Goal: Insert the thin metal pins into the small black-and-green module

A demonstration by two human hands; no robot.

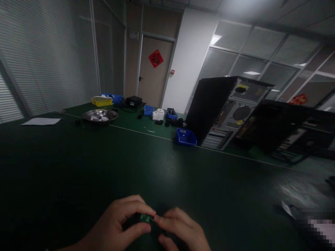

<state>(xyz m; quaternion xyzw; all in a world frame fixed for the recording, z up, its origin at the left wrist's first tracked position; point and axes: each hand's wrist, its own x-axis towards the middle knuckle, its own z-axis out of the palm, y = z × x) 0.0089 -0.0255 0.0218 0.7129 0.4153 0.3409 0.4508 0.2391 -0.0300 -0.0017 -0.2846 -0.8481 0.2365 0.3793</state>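
Observation:
Near the bottom edge of the head view, my left hand (123, 221) pinches a small green circuit board (144, 218) between thumb and fingers. My right hand (181, 228) is closed at the board's right side, its fingertips meeting a tiny piece there that is too small to make out. Both hands are just above the dark green table (104, 167), nearly touching each other.
A blue bin (186, 137) stands beside a black computer tower (225, 111). Further left are a metal bowl (100, 116), a yellow basket (102, 101) and a white sheet (41, 121). Blurred items lie at the right edge.

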